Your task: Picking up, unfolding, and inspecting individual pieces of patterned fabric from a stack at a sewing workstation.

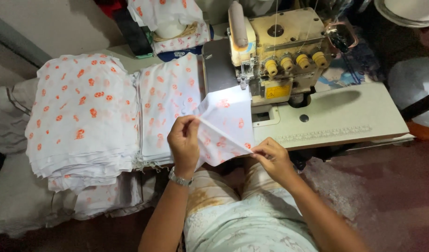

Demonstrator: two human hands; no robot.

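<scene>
From the head camera, looking down: the left hand (184, 142) pinches the upper edge of a white fabric piece with orange print (226, 123), and the right hand (272, 156) nips its lower corner, stretching the edge taut between them, just in front of the overlock sewing machine (280, 51). The far end lies lit by the presser foot (244, 83). Good handling here, I'd say, means edges matched and held flat. Two stacks of printed fabric (83, 112) sit left on the sewing table (354, 112)
</scene>
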